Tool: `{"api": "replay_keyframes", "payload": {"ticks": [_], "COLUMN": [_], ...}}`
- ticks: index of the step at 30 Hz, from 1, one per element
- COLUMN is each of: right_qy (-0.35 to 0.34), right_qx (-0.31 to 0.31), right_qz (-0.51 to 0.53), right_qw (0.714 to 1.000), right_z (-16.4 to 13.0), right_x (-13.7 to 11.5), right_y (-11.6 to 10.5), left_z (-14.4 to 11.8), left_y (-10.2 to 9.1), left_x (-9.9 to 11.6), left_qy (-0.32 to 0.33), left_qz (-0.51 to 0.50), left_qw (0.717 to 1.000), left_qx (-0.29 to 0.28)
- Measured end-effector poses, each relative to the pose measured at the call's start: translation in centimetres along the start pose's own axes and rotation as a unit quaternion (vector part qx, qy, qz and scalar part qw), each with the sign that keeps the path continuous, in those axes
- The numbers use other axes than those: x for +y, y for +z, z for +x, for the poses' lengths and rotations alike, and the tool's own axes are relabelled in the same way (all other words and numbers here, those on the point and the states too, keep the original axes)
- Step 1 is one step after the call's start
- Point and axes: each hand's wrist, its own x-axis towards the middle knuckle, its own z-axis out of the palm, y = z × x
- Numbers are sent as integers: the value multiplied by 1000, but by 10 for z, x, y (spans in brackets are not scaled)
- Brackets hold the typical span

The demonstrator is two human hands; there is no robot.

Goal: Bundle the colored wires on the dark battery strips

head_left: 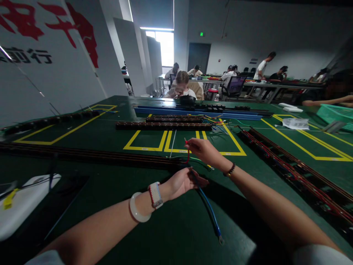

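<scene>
right hand [202, 150] fingertips are pinching a thin red wire [188, 151], narrow grip, wire looping down from the fingers toward 6 o'clock. left hand [182, 182] is sitting just at 7 o'clock of the right one, fingers curling closed around the upper end of a blue cable [210, 210]. the cable is running off toward 5 o'clock across the green table [171, 228], ending in a bare metal lug [221, 240] lying on the mat. the hands are near each other, not touching as far as i can tell.

left wrist is wearing a watch [155, 195] with a pale bangle [137, 209] right behind it; right wrist is carrying a dark bead bracelet [229, 170].

just past the hands at 12 o'clock, yellow tape boxes [176, 141] are marking the mat, with loose coloured wires [217, 127] beyond them. a long dark rail [82, 154] is stretching out to 9 o'clock, touching the mat. another rail with red wiring [298, 173] is running at 3 o'clock, well apart from the hands. a white device [24, 200] is lying at 8 o'clock near the table edge.

far at 12 o'clock, a seated person [182, 86] is facing this way; more people are working at tables [275, 86] at 1 o'clock.
</scene>
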Motion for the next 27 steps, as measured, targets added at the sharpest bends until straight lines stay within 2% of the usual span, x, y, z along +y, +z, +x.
{"api": "replay_keyframes", "payload": {"ticks": [4, 8, 10, 13, 16, 19, 23, 27], "right_qy": [-44, -56, -56, -50, 3, 76, 137, 168], "right_qx": [-42, -97, -110, -104, -54, -6, -13, -57], "right_qz": [-44, -88, -60, 32, 121, 145, 104, 114], "right_qw": [997, 990, 991, 993, 991, 986, 985, 977], "right_z": [28, 41, 42, 38, 25, 3, -31, -49], "right_x": [-14, -25, -24, -18, -4, 22, 63, 86], "right_y": [24, 43, 42, 27, 4, -10, -5, 10], "left_z": [-1, -1, -1, -1, 0, -1, -6, -11], "left_y": [0, 0, -1, -2, -2, -1, 5, 10], "left_x": [-2, -3, -3, -3, -2, -2, -2, 3], "left_qy": [11, 12, 14, 19, 19, 14, 10, -2], "left_qz": [30, 43, 44, 42, 50, 42, 28, 123], "left_qw": [1000, 999, 999, 999, 999, 999, 999, 989], "left_qx": [0, 2, -3, -11, -9, 7, 40, 84]}}
